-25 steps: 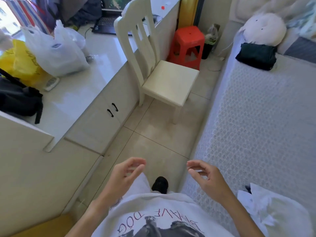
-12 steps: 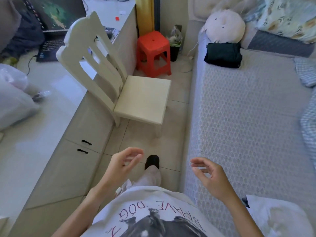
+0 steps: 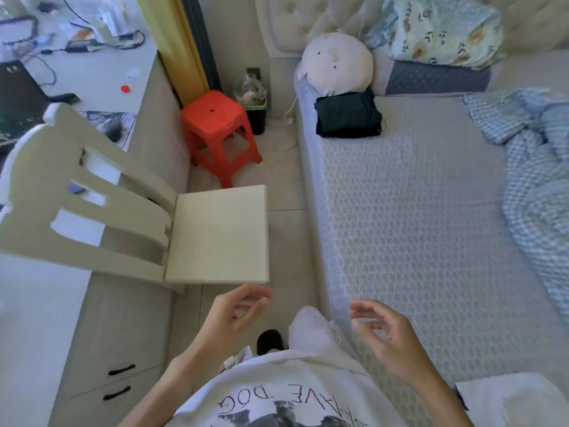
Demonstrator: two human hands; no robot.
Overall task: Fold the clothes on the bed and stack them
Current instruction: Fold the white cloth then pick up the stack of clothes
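A folded dark garment [image 3: 348,114] lies at the head of the bed [image 3: 415,226], just below a round white plush pillow [image 3: 337,66]. A white garment [image 3: 517,399] lies on the bed at the bottom right corner of the view. My left hand [image 3: 234,315] hovers over the floor beside the bed, fingers loosely curled and holding nothing. My right hand [image 3: 385,331] hovers over the bed's near edge, also loosely curled and holding nothing. Both hands are far from the dark garment.
A cream wooden chair [image 3: 191,235] stands to my left in the aisle, with a red plastic stool [image 3: 218,131] and a small bin [image 3: 254,100] behind it. A blue checked blanket [image 3: 535,186] is bunched on the bed's right side. A long counter [image 3: 61,303] runs along the left.
The view has swung right and forward along the aisle, bringing the bed, blanket and pillows into sight. Both hands stay raised and holding nothing.
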